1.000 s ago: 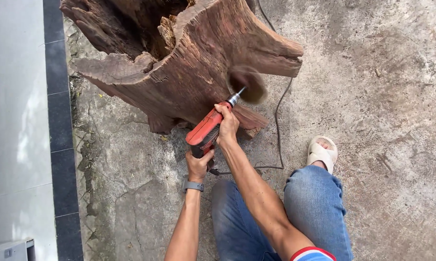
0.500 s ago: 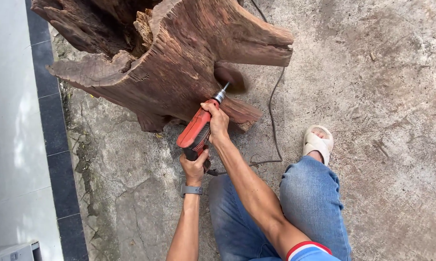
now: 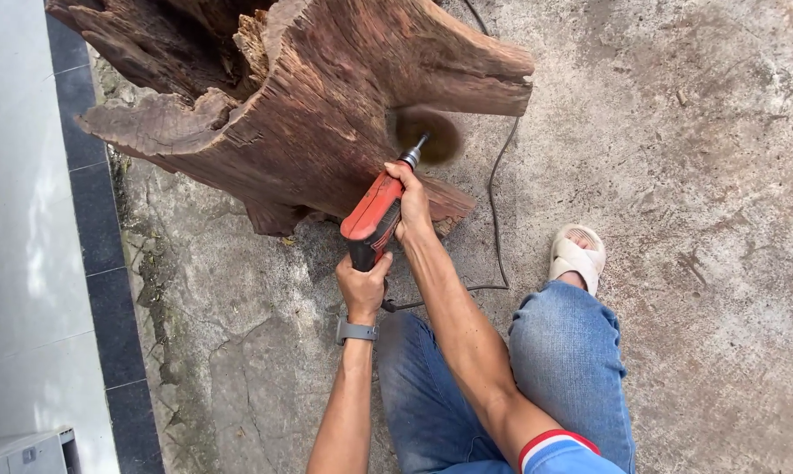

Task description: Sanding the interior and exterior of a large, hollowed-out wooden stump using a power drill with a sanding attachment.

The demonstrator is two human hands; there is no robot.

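Observation:
A big weathered tree stump lies on its side on the concrete. I hold a red power drill against it. My left hand grips the black handle at the rear, a grey watch on its wrist. My right hand wraps the front of the drill body near the chuck. A round wire brush on the drill spins as a brown blur against the stump's side.
The drill's black cord runs over the concrete past the stump. My knees in blue jeans and a foot in a white sandal are below. A grey wall with a dark tile strip borders the left.
The view has shifted slightly; the stump sits a little more to the right in the frame. The spinning brush has stayed on the same spot of the stump's side, both hands still on the drill.

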